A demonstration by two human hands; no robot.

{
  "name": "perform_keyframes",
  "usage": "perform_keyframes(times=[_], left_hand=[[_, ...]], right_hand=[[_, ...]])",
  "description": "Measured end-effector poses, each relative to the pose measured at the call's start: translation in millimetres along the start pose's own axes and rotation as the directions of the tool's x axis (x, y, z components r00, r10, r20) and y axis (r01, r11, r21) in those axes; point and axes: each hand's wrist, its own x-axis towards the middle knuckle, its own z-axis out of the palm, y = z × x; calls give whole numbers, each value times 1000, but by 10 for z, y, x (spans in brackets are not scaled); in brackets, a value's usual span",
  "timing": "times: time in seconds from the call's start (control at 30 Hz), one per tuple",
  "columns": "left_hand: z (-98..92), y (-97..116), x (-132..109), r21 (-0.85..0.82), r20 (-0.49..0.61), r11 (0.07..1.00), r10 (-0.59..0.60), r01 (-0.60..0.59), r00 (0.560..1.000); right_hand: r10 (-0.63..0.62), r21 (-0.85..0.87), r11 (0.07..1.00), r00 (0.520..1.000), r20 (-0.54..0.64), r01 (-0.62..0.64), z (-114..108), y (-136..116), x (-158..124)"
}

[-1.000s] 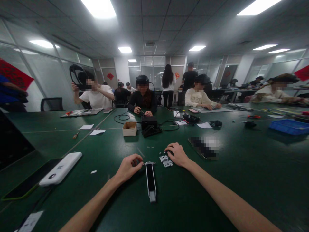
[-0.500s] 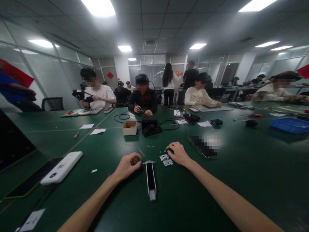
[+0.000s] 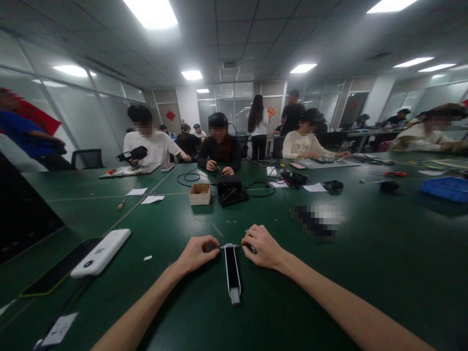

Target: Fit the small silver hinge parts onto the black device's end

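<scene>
A long narrow device [image 3: 233,273] with a white frame and a black face lies on the green table before me. A thin metal rod [image 3: 236,246] crosses its far end. At the rod's left tip, my left hand [image 3: 200,252] has thumb and forefinger curled together; what they pinch, if anything, is hidden. My right hand [image 3: 265,246] is by the rod's right tip, fingers closed and bent down to the table. It covers the spot of the small grey plates, and only a bit of grey shows under the fingers.
A white power bank [image 3: 102,253] and a dark flat panel [image 3: 60,268] lie to my left. Ahead are a small cardboard box [image 3: 200,195] and a black device [image 3: 232,190] with cables. To the right are a blurred phone-like object [image 3: 314,224] and a blue tray [image 3: 444,189]. Several people sit opposite.
My right hand has moved left and nearer to me, over the grey plates and beside the rod's right tip. My left hand stays by the left tip.
</scene>
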Motion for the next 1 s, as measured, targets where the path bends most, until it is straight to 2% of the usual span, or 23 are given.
perform_keyframes(times=[0.13,0.37,0.53,0.63,0.77,0.87,1.0], left_hand=[[0,22,0,-1,4,1000,-4,4,1000],[-7,152,11,-13,27,1000,-10,10,1000],[19,156,25,-14,12,1000,4,-4,1000],[32,128,31,-9,1,1000,13,-13,1000],[37,113,33,2,-10,1000,17,-17,1000],[41,108,30,6,-4,1000,11,-11,1000],[62,60,22,13,-9,1000,23,-23,1000]], right_hand=[[24,-4,1000,998,62,-24,-25,-64,18],[-8,-3,1000,998,57,8,-18,-21,17],[-22,-68,997,998,67,27,-51,-22,32],[44,-193,981,997,55,-33,-95,1,40],[223,-324,928,970,93,-182,-132,64,22],[270,-300,931,947,177,-209,-130,98,4],[248,-252,949,945,214,-192,-120,104,4]])
